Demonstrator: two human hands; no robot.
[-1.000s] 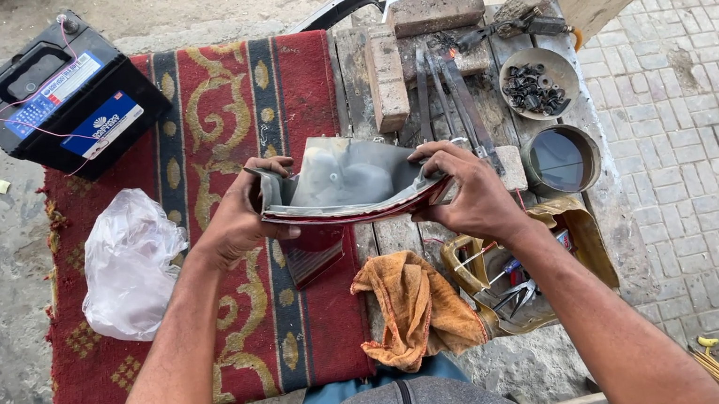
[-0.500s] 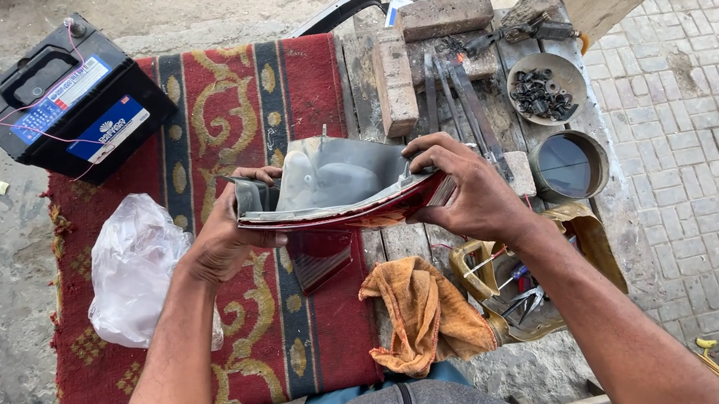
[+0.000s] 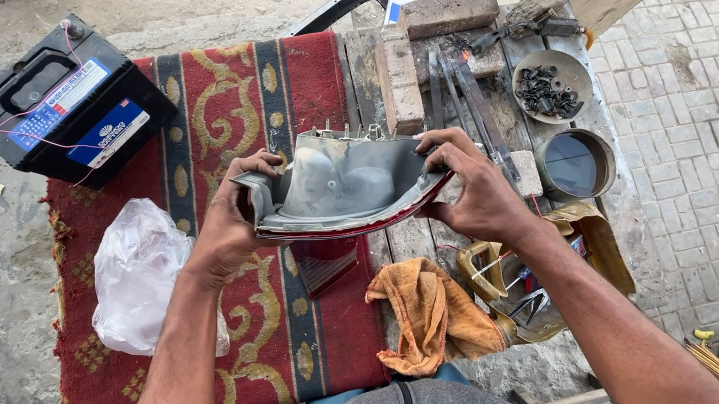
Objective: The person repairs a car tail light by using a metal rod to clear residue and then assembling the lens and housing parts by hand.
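At the centre of the frame both hands, left hand point(image 3: 227, 236) and right hand point(image 3: 472, 195), kept their fingers clenched on the grey tail-lamp housing point(image 3: 342, 181), now tilted more open-side up above the red carpet point(image 3: 210, 158).

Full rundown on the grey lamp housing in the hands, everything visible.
The lamp housing is a curved grey shell, plastic by the look, dusty and scuffed, with a red lens edge along its lower rim. Its hollow inside faces the camera, showing rounded reflector-like bays; small tabs stick up along the top edge. It is held in the air above the red patterned rug and plank bench, roughly level. The left hand grips its left end, the right hand its right end.
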